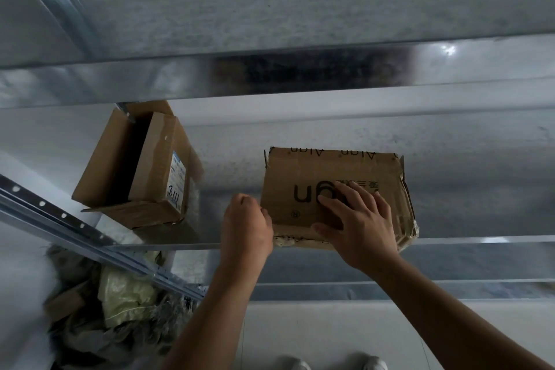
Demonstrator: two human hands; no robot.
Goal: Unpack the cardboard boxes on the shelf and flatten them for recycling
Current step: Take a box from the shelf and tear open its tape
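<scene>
We note a shelf of galvanised metal, glossy and mottled. The left box and right box are matt brown cardboard; the right one's edges are creased and rough. The label is smooth paper. Lower left, the sacks look crumpled.

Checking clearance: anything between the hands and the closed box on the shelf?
Nothing visible. Right hand lies flat on the closed box, left hand at its left edge. The open box sits apart, further left.

Galvanised metal shelving, pale floor, crumpled bags lower left.
</scene>
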